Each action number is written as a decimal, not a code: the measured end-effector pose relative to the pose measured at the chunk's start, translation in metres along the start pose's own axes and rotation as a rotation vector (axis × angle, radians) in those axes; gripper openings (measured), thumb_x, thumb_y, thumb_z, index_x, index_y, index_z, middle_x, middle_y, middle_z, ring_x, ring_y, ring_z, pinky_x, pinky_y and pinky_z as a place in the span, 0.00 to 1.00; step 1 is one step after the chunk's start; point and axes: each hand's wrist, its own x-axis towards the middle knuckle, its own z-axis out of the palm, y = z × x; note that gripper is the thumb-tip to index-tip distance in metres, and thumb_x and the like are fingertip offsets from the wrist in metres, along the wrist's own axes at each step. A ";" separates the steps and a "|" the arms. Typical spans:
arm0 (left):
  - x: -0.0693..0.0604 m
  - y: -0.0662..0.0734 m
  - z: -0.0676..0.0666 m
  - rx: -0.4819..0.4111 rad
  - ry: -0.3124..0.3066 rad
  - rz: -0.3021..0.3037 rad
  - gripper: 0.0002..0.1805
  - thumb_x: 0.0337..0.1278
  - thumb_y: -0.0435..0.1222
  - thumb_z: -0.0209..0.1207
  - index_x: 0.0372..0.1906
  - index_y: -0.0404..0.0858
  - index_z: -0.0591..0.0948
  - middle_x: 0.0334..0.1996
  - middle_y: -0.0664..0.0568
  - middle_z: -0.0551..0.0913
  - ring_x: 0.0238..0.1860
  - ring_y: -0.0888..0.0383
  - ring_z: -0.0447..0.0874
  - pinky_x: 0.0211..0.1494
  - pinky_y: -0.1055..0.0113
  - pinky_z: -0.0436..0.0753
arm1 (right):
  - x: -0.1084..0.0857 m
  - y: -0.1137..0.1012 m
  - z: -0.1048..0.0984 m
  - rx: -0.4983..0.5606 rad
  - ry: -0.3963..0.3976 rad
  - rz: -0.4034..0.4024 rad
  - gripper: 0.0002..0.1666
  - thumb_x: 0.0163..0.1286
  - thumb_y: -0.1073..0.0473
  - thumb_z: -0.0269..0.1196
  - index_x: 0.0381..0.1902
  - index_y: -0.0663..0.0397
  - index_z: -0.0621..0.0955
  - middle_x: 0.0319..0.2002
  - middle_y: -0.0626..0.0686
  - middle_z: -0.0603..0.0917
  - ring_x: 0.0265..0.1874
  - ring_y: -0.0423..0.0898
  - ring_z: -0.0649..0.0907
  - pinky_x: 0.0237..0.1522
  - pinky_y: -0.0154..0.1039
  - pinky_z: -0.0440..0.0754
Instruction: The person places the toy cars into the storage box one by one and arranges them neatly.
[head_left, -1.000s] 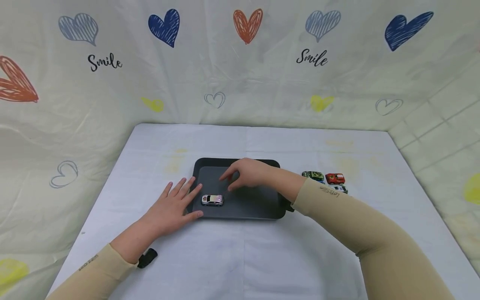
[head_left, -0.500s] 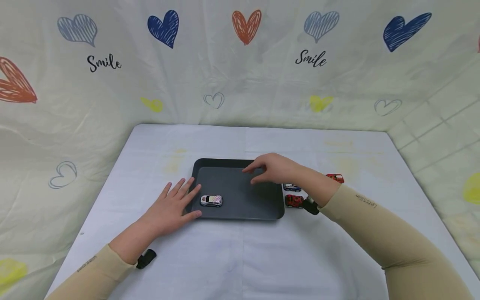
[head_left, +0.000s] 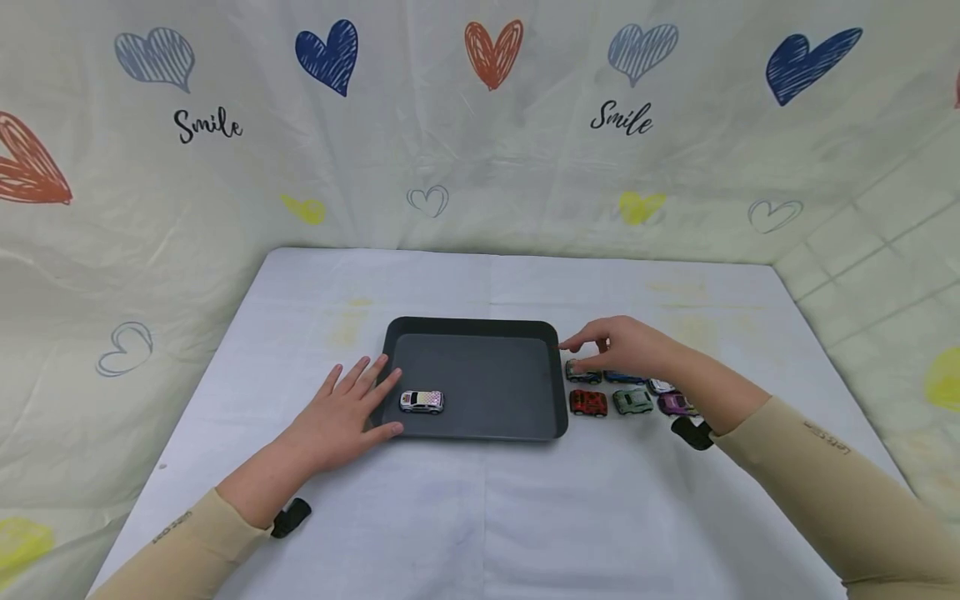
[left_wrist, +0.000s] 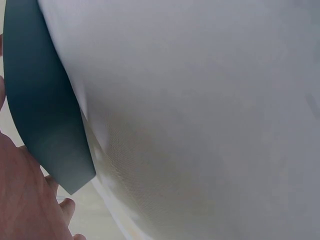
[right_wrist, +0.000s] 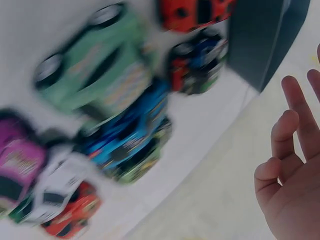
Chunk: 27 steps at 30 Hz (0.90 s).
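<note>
My left hand point(head_left: 341, 421) lies with fingers spread at the left edge of a dark grey tray point(head_left: 480, 429); in the left wrist view it is beside the tray's wall point(left_wrist: 45, 100). Inside the tray, at its front left, stands a white toy car point(head_left: 422, 402) with a pink pattern. My right hand point(head_left: 630, 346) hovers at the tray's right edge with fingers loosely bent and nothing seen between them. Its thumb overlaps a dark multicoloured toy car point(head_left: 585, 377). In front of that is a red toy car with black spots point(head_left: 588, 403), with a pale green toy car point(head_left: 632, 402) beside it.
Behind and under the right wrist are a blue toy car point(head_left: 622, 378), a white one point(head_left: 660, 386) and a purple one point(head_left: 677, 405). The right wrist view also shows an orange-red toy car point(right_wrist: 75, 212). A white cloth covers the table point(head_left: 465, 517).
My right hand has moved right, from over the tray to the cars beside it, uncovering the tray's middle. The left hand and the white car stay in place.
</note>
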 end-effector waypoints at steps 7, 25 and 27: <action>0.000 0.000 0.000 -0.013 -0.001 -0.003 0.47 0.64 0.69 0.45 0.80 0.47 0.53 0.80 0.49 0.45 0.79 0.44 0.39 0.77 0.41 0.39 | -0.012 0.015 -0.005 0.001 0.009 0.030 0.25 0.65 0.47 0.70 0.59 0.47 0.84 0.56 0.50 0.83 0.36 0.47 0.78 0.36 0.42 0.77; -0.001 0.000 0.001 -0.013 0.002 -0.005 0.49 0.63 0.71 0.42 0.80 0.48 0.53 0.80 0.49 0.45 0.79 0.44 0.39 0.77 0.41 0.38 | 0.010 0.043 0.014 -0.283 -0.024 -0.039 0.22 0.63 0.52 0.72 0.56 0.40 0.86 0.53 0.51 0.86 0.50 0.51 0.84 0.49 0.50 0.82; -0.001 0.000 0.001 -0.012 0.003 -0.005 0.49 0.63 0.71 0.42 0.80 0.48 0.53 0.80 0.49 0.45 0.79 0.44 0.39 0.77 0.41 0.39 | 0.011 0.044 0.015 -0.299 -0.033 -0.037 0.22 0.62 0.53 0.72 0.55 0.39 0.86 0.52 0.50 0.86 0.47 0.49 0.84 0.46 0.48 0.82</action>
